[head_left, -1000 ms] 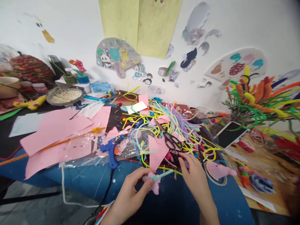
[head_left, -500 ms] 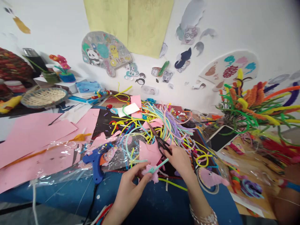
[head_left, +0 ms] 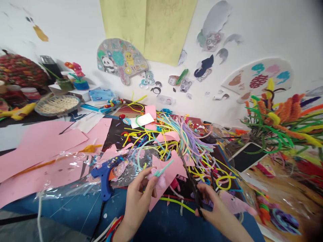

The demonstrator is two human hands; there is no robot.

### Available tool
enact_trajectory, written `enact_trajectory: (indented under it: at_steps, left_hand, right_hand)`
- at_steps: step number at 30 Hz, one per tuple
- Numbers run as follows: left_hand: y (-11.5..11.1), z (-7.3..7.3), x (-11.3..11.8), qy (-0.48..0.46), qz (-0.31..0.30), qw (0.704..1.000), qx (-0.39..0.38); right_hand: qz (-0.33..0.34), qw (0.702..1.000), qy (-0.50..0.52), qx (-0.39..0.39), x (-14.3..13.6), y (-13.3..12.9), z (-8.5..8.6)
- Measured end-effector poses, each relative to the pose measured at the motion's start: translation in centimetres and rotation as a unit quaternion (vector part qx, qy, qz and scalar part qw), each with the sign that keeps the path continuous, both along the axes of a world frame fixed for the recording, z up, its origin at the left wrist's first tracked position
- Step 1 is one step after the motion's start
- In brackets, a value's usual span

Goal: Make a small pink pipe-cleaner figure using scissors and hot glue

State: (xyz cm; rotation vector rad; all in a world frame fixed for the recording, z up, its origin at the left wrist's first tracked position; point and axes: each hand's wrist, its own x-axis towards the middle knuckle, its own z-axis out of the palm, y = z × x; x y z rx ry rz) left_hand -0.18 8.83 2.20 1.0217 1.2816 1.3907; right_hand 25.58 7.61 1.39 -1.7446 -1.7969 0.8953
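My left hand [head_left: 138, 200] pinches a small fuzzy lilac pipe-cleaner piece [head_left: 159, 179] between thumb and fingers. A mint-green pipe-cleaner stem [head_left: 166, 167] sticks out of its top toward the upper right. My right hand [head_left: 214, 206] is closed round the handles of dark scissors [head_left: 191, 184], whose blades point up and left. Directly behind the lilac piece lies a cut sheet of pink paper [head_left: 174, 171]. A bunch of pastel pipe cleaners [head_left: 194, 137] spreads just beyond the scissors. Beside my right wrist lies a pink plush-like figure [head_left: 236, 203].
On the left, a blue glue gun [head_left: 104, 181] rests near clear plastic wrap [head_left: 68, 171] and large pink sheets [head_left: 47, 141]. A woven tray [head_left: 58, 105] sits farther back. To the right are a phone [head_left: 248, 156] and a bouquet of pipe-cleaner flowers [head_left: 277, 117].
My right hand has drawn the scissors down and right, away from my left hand. The left hand has shifted slightly left and up, still pinching the lilac piece. The view has shifted a little.
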Motion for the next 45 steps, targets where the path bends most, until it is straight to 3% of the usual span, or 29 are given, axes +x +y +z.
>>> enact_trajectory:
  at_steps: [5, 11, 20, 34, 45]
  left_hand:
    - [0.5, 0.6, 0.5, -0.001, 0.008, 1.0, 0.009]
    - [0.4, 0.7, 1.3, 0.041, -0.031, 0.997, 0.051]
    - [0.3, 0.4, 1.7, 0.162, -0.051, 0.977, 0.13]
    - [0.3, 0.4, 2.0, 0.196, -0.068, 0.966, 0.151]
    - [0.4, 0.5, 2.2, 0.18, -0.08, 0.973, 0.118]
  right_hand:
    - [-0.005, 0.998, -0.05, 0.049, -0.3, -2.0, -1.1]
    - [0.03, 0.986, -0.123, 0.109, -0.4, -2.3, -1.6]
    - [0.061, 0.942, -0.24, 0.225, -0.5, -2.1, -0.6]
    - [0.064, 0.89, -0.373, 0.255, -0.9, -2.5, -0.3]
    - [0.063, 0.924, -0.289, 0.241, -1.3, -2.6, -0.5]
